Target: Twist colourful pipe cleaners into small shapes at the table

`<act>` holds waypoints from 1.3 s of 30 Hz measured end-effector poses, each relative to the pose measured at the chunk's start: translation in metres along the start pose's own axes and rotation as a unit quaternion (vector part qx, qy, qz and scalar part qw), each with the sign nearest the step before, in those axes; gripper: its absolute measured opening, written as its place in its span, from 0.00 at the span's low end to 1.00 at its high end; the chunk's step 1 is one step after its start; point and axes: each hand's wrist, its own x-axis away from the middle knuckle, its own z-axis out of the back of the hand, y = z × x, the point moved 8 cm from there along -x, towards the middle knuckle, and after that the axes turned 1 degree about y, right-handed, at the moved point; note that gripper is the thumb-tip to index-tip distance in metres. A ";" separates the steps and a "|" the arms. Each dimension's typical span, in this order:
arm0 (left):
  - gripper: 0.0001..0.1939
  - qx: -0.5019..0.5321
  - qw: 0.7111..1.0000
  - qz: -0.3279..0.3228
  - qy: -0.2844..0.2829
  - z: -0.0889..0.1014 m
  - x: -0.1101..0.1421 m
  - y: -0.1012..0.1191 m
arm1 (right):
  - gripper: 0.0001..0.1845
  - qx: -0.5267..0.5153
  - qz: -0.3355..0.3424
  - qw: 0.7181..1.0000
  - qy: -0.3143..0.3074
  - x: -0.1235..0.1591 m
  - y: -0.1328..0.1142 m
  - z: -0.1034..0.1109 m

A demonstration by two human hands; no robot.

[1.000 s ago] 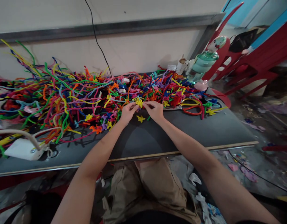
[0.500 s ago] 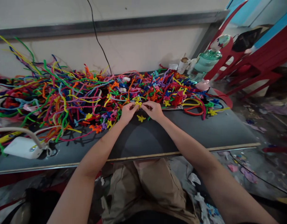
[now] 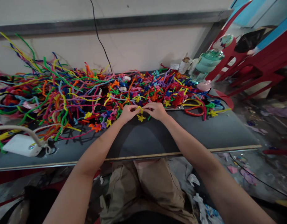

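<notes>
Between my two hands, at the fingertips, is a small yellow pipe-cleaner piece (image 3: 140, 109), bent into loops. My left hand (image 3: 129, 113) pinches it from the left, thumb and forefinger together. From the other side my right hand (image 3: 156, 111) is closed in a pinch at it; its fingertips are partly hidden. Just below, a yellow pipe-cleaner flower (image 3: 141, 118) lies on the dark tabletop (image 3: 143, 140). Behind the fingers, another yellow flower (image 3: 137, 99) rests at the edge of the pile of coloured pipe cleaners (image 3: 82, 93).
Scissors (image 3: 194, 110) with red and yellow handles lie right of my hands. A white box with a cable (image 3: 23, 145) sits at the left front. A paper cup (image 3: 184, 64) and a green-lidded bottle (image 3: 207, 62) stand at the back right, near red chairs (image 3: 257, 71).
Both hands have come slightly down and toward me with the yellow piece, uncovering a yellow flower behind them. The view has shifted a little.
</notes>
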 end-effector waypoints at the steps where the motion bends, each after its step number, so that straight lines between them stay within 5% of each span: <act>1: 0.13 -0.003 1.000 -0.001 -0.005 0.000 0.000 0.000 | 0.05 -0.004 -0.005 1.000 -0.007 0.000 0.001 -0.001; 11: 0.13 -0.041 0.997 -0.006 -0.070 0.000 0.004 0.009 | 0.10 -0.009 0.016 0.999 -0.026 0.000 -0.010 -0.010; 19: 0.17 0.058 0.997 0.019 0.043 0.006 0.001 0.000 | 0.10 -0.026 -0.124 0.988 0.084 0.001 0.011 0.000; 21: 0.16 0.045 0.998 0.018 0.043 0.007 -0.001 -0.002 | 0.10 -0.028 -0.126 0.991 0.047 0.000 0.012 -0.004; 25: 0.16 -0.018 1.000 0.016 0.006 0.006 -0.004 -0.004 | 0.12 0.010 -0.068 0.990 -0.124 -0.003 0.003 -0.015; 29: 0.14 -0.073 0.997 0.003 -0.041 0.001 -0.004 0.003 | 0.09 0.092 -0.099 0.979 -0.152 -0.008 0.006 -0.005; 34: 0.11 -0.133 0.990 -0.008 -0.048 0.000 0.000 0.011 | 0.10 0.202 -0.054 0.945 -0.250 -0.007 -0.003 -0.024; 39: 0.10 -0.164 0.984 -0.015 -0.069 -0.002 0.001 0.014 | 0.12 0.224 -0.015 0.943 -0.245 -0.003 -0.006 -0.029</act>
